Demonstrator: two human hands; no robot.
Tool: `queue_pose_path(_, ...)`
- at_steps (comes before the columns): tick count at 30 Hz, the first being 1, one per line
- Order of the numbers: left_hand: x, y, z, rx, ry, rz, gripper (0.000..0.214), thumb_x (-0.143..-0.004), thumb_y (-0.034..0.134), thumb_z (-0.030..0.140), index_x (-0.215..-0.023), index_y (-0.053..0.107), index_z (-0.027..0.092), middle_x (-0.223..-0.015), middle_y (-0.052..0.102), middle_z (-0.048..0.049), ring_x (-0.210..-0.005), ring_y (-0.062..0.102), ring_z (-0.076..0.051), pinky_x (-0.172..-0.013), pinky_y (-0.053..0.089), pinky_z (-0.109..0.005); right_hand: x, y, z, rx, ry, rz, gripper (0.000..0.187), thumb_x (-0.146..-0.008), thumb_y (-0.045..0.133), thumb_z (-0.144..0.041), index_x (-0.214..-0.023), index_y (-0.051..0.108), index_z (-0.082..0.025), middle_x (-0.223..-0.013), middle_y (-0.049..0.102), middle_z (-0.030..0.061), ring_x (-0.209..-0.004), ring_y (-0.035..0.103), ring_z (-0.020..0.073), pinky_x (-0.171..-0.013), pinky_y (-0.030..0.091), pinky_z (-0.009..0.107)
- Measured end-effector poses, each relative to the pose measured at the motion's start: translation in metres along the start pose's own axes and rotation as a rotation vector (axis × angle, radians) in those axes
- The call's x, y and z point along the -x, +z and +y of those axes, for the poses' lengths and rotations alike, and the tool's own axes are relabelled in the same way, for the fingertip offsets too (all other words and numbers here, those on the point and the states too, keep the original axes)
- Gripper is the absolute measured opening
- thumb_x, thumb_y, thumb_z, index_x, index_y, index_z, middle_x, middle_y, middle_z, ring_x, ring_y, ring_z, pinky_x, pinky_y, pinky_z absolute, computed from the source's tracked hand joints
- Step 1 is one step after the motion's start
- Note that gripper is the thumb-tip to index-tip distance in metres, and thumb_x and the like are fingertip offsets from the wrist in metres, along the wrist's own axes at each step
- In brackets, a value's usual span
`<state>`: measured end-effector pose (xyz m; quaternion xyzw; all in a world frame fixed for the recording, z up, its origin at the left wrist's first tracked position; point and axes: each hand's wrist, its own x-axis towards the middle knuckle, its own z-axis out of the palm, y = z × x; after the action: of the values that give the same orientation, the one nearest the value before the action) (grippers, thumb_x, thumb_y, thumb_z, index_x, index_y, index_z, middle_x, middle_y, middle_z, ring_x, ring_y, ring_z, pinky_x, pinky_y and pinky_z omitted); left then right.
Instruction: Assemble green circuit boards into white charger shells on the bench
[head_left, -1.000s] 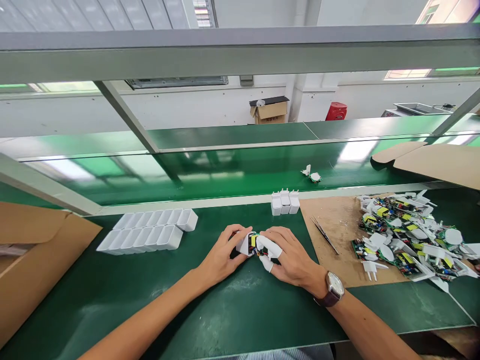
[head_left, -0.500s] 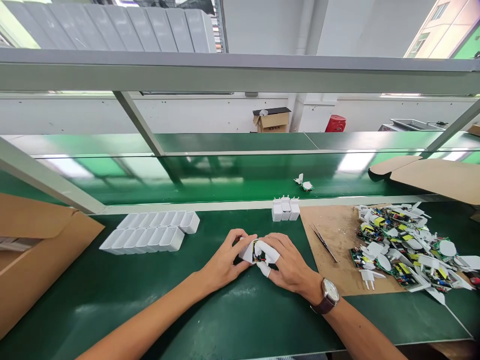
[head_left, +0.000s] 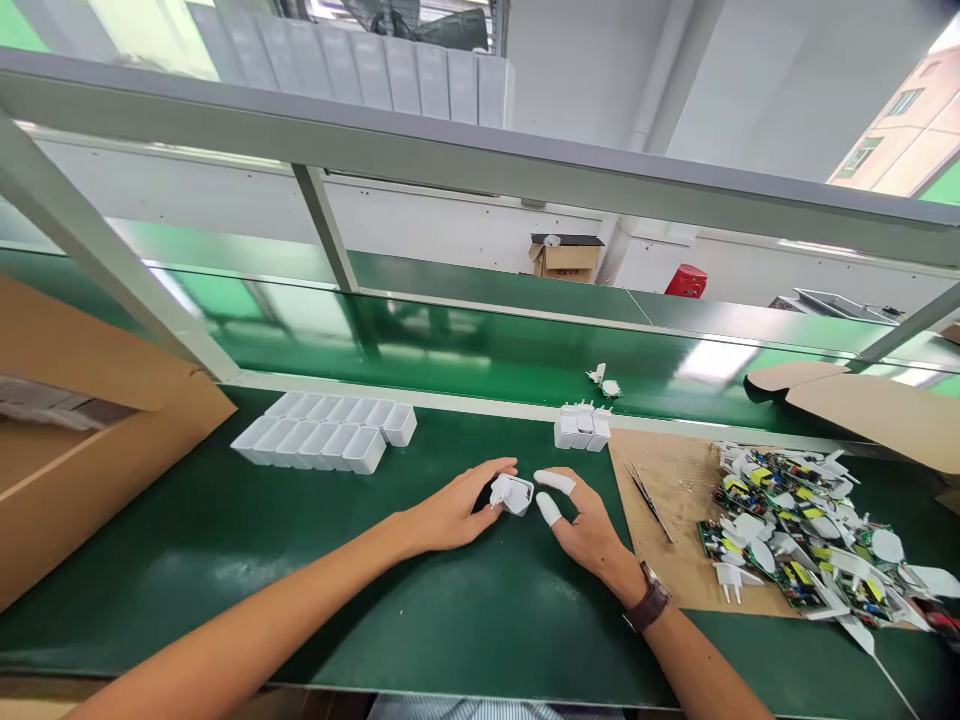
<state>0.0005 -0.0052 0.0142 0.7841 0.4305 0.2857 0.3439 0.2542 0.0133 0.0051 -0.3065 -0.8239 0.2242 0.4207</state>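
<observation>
My left hand [head_left: 465, 505] grips a small white plug adapter housing [head_left: 514, 494] between thumb and fingers, above the green bench. Just to its right, my right hand [head_left: 581, 515] is apart from the housing, thumb and index finger spread, both tips in white finger cots. Whatever sits inside the housing is mostly hidden. Beyond my hands, several similar white adapters [head_left: 583, 427] with pins up stand in a row. Two rows of open white cases [head_left: 322, 430] lie to the left.
On the right, a brown board [head_left: 667, 480] carries tweezers [head_left: 649, 500] and a heap of circuit boards with white plug parts [head_left: 810, 530]. One circuit board [head_left: 609, 387] lies on the far green surface. A cardboard box [head_left: 112, 420] stands at left; a metal frame [head_left: 480, 150] crosses overhead.
My right hand has let go of the housing and drawn slightly right, its fingers opening. The housing has turned in my left hand, hiding the electronics seen before. The camera view has tilted.
</observation>
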Motion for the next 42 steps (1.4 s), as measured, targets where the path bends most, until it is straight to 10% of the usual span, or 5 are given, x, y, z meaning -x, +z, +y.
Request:
queue_pose_path(6, -0.002, -0.004, 0.003, 0.156, -0.109, 0.116, 0.05, -0.105, 0.042, 0.048, -0.147, 0.048, 0.022, -0.119, 0.074, -0.0071, -0.102, 0.071, -0.021, -0.093, 0.057, -0.038, -0.001, 0.007, -0.003, 0.126, -0.146, -0.174, 0.051, -0.097, 0.063, -0.023, -0.146, 0.048, -0.023, -0.138, 0.06, 0.0158, -0.127, 0.062, 0.0263, -0.104, 0.057, 0.045)
queue_pose_path(12, 0.002, -0.003, 0.004, 0.063, -0.133, 0.135, 0.053, -0.107, 0.035, 0.049, -0.151, 0.045, 0.023, -0.122, 0.075, -0.0066, -0.103, 0.073, -0.023, -0.091, 0.057, -0.038, -0.011, 0.018, 0.001, 0.317, -0.264, -0.23, 0.041, -0.097, 0.063, -0.021, -0.137, 0.055, -0.021, -0.12, 0.068, 0.0143, -0.102, 0.071, 0.0251, -0.084, 0.065, 0.038)
queue_pose_path(19, 0.014, 0.002, 0.001, -0.082, -0.015, 0.047, 0.084, -0.103, 0.049, 0.044, -0.164, -0.007, 0.029, -0.169, 0.025, -0.0123, -0.137, 0.056, -0.027, -0.109, 0.05, -0.045, -0.022, 0.023, 0.002, 0.22, -0.198, -0.17, 0.046, -0.09, 0.054, -0.011, -0.135, 0.056, -0.022, -0.118, 0.069, 0.0116, -0.097, 0.071, 0.0233, -0.079, 0.064, 0.035)
queue_pose_path(27, 0.014, 0.0, 0.001, -0.162, 0.106, 0.071, 0.098, -0.103, 0.054, 0.036, -0.159, -0.026, 0.03, -0.172, 0.012, -0.0158, -0.153, 0.035, -0.031, -0.117, 0.043, -0.054, -0.02, 0.02, 0.002, 0.132, -0.206, -0.083, 0.051, -0.09, 0.052, -0.005, -0.137, 0.055, -0.024, -0.124, 0.065, 0.0125, -0.103, 0.069, 0.0233, -0.085, 0.063, 0.036)
queue_pose_path(42, 0.009, 0.0, 0.01, -0.152, 0.15, 0.136, 0.093, -0.098, 0.062, 0.033, -0.164, -0.003, 0.03, -0.17, 0.023, -0.0148, -0.154, 0.034, -0.03, -0.122, 0.04, -0.052, -0.005, 0.018, 0.01, 0.112, -0.154, -0.147, 0.056, -0.086, 0.05, -0.002, -0.138, 0.052, -0.021, -0.131, 0.06, 0.0173, -0.113, 0.064, 0.0284, -0.089, 0.061, 0.044)
